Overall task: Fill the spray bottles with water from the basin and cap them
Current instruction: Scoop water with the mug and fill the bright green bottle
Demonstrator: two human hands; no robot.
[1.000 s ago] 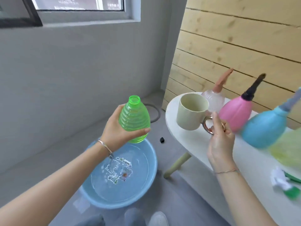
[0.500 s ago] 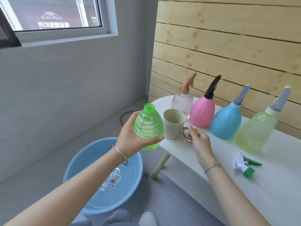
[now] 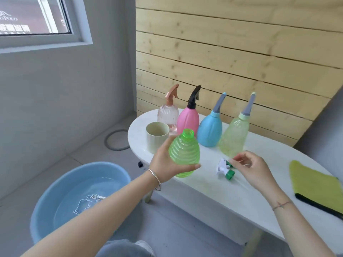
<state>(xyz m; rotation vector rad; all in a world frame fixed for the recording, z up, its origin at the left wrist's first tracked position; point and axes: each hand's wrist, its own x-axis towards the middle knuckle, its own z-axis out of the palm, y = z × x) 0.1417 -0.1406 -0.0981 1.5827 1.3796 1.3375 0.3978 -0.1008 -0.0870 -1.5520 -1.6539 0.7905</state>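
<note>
Left hand [image 3: 165,164] has a solid wrap on the green ribbed bottle [image 3: 184,154], thumb across the front near the bottom, fingers round the back. So the bottle's up in the air, more or less upright, neck open with no cap on it. It sits over the near edge of the white table [image 3: 222,201], right in front of the pink bottle [image 3: 187,119]. A second ago that same bottle was held out over the basin [image 3: 37,225], so it's come across to the table side. The basin's on the floor off to the left with water in it.

Right hand [image 3: 250,167] is the big change. A second ago it was hooked on the handle of the mug [image 3: 157,137], and half a second ago it was at that handle too. Now it's off the mug and over at the spray head [image 3: 225,168], the white and green one lying on its side on the table. The fingers are curled, with the fingertips [image 3: 233,160] right at the green trigger part. Looks like touching, but honestly can't tell if it's actually pinched.

The mug stands on its own at the left end of the table, just beside the clear peach-topped bottle [image 3: 168,114]. That one, the pink one, the blue bottle [image 3: 209,130] and the pale green bottle [image 3: 233,136] stand in a row along the wall, all with sprayers on. A yellow-green cloth [image 3: 315,188] lies flat at the right end.
</note>
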